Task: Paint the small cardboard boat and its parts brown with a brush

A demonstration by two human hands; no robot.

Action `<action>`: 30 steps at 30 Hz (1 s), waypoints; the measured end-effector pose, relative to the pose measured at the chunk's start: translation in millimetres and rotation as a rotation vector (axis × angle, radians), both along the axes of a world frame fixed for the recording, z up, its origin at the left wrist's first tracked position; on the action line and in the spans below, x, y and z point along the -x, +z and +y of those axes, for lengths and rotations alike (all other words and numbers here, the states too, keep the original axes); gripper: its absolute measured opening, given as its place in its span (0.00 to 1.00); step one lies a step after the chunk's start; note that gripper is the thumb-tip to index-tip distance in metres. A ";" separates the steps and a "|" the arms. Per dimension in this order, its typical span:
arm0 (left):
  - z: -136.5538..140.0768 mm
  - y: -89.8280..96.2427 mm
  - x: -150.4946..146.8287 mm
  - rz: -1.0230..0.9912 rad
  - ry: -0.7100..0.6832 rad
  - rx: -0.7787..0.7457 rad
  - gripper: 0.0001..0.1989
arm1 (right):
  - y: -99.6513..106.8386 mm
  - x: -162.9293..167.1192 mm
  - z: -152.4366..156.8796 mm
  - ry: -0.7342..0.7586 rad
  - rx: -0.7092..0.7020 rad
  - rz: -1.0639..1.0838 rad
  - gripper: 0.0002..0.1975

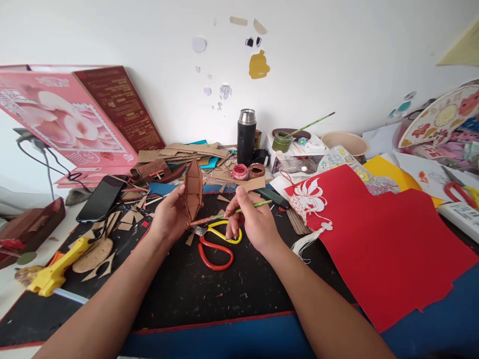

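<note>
There are two brushes [264,203], three jars [281,145] (and one phone [102,199]).

Brn boat-shaped pc [193,192], pointed ends, held upright; grn brush [218,217] slanted, brn tip nr pc's btm.

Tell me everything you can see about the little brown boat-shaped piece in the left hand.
The boat-shaped piece is long and narrow, pointed at both ends, with raised sides around a shallow hollow crossed by thin lines. It looks like cardboard coated in reddish-brown paint. The left hand holds it nearly upright above the black mat, hollow toward the camera. The tip of the brush is close to its lower end; whether they touch is unclear.
</note>
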State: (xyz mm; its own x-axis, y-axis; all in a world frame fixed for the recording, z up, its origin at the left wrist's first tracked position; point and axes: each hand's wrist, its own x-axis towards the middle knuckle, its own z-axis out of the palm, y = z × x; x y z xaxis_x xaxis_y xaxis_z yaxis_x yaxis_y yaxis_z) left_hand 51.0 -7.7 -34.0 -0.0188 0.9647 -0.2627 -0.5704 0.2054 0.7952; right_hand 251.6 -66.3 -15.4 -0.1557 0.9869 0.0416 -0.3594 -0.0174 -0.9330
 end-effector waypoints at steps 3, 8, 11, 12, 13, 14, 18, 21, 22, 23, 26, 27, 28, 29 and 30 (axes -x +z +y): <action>-0.2 1.8 0.1 -0.010 0.013 0.014 0.10 | 0.1 0.0 -0.4 -0.008 -0.008 0.012 0.37; -3.6 3.4 -5.8 -0.031 -0.047 -0.026 0.10 | 3.3 -3.4 -0.4 -0.034 -0.007 0.032 0.36; -4.7 1.6 -6.6 -0.033 -0.105 -0.053 0.15 | 3.3 -4.3 0.5 -0.048 -0.008 0.023 0.36; -4.5 0.4 -6.0 -0.035 -0.110 -0.058 0.16 | 2.9 -4.3 0.7 -0.049 -0.011 0.022 0.35; -4.3 -0.8 -5.1 -0.037 -0.110 -0.057 0.17 | 2.5 -4.2 0.9 -0.049 -0.014 0.022 0.35; -3.9 -1.9 -4.1 -0.040 -0.111 -0.051 0.17 | 2.1 -4.1 1.0 -0.047 -0.018 0.024 0.35; -3.1 -3.0 -1.8 -0.051 -0.136 -0.016 0.16 | 1.3 -3.9 1.1 -0.048 -0.028 0.042 0.35; -4.1 0.0 -2.8 -0.065 -0.152 -0.010 0.19 | 0.8 -4.1 1.5 -0.051 -0.031 0.048 0.34; -4.6 1.1 -3.3 -0.067 -0.154 -0.009 0.20 | 0.6 -4.1 1.7 -0.054 -0.028 0.046 0.34; -5.1 1.9 -3.6 -0.069 -0.155 -0.010 0.20 | 0.3 -4.0 2.0 -0.059 -0.024 0.042 0.34; -5.7 2.6 -4.1 -0.076 -0.153 -0.023 0.21 | -0.2 -3.9 3.0 -0.073 -0.012 0.033 0.35; -5.7 2.4 -4.1 -0.080 -0.154 -0.028 0.21 | -0.2 -3.9 3.2 -0.074 -0.009 0.030 0.35; -5.6 2.2 -4.1 -0.083 -0.154 -0.034 0.21 | -0.1 -3.9 3.3 -0.075 -0.006 0.025 0.35; -5.4 2.1 -4.1 -0.084 -0.152 -0.038 0.21 | 0.0 -3.9 3.1 -0.074 -0.003 0.020 0.35; -5.2 2.0 -4.0 -0.083 -0.149 -0.039 0.21 | 0.2 -3.9 2.9 -0.073 0.001 0.014 0.35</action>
State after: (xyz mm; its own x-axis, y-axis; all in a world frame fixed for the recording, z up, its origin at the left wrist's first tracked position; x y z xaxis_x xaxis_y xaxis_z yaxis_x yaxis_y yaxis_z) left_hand 55.0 -12.9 -32.0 0.1457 0.9647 -0.2193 -0.6002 0.2624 0.7556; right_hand 255.5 -63.5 -15.2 -0.0830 0.9956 0.0425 -0.3731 0.0085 -0.9277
